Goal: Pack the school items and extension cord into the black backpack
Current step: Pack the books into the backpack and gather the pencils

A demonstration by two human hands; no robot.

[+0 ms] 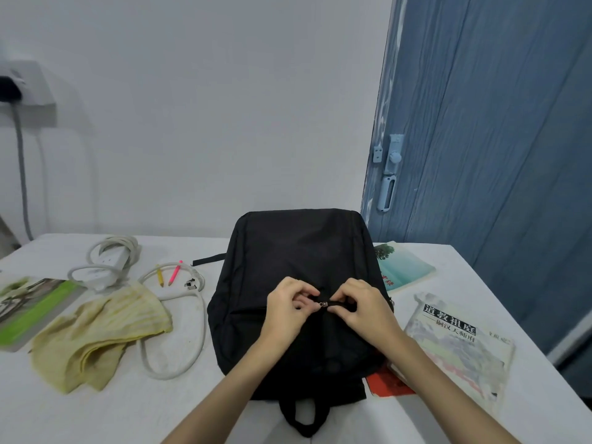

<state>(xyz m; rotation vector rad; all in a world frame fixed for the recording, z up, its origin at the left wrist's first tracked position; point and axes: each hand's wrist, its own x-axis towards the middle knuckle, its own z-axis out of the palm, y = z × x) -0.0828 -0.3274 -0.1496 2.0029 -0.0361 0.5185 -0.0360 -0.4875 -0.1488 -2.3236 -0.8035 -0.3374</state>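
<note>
The black backpack [298,283] lies flat on the white table [448,421] dead ahead of me, its long axis running from 6 o'clock, where the carry handle [304,415] loops toward me, to 12 o'clock at the wall. My two hands meet at its middle. My left hand [288,309] pinches at the zipper pull [323,304] from the 9 o'clock side, and my right hand [362,307] grips the black zipper tab and fabric just at 3 o'clock of it, so both are clamped on the bag and nearly touching. The zip line seems to run 9 to 3 across the bag, so I judge the next move to be a sideways pull (either hand is equally near).

Nothing is packed yet, as far as I can see. At 9 o'clock lies the white extension cord [179,331], its cable looped near the bag's edge and its power strip [105,267] further out at 10. A yellow pencil [159,276] and a pink pen [175,272] rest inside the loop. A yellowish cloth [96,338] overlaps the cable, and a green-covered book [35,309] is beyond it. At 3 to 4 o'clock a paperback with Chinese title [458,347] lies just beside the bag, a red book [387,382] pokes out from under the bag's corner, and a teal book [403,267] is at 2. Nothing blocks the zip.
</note>
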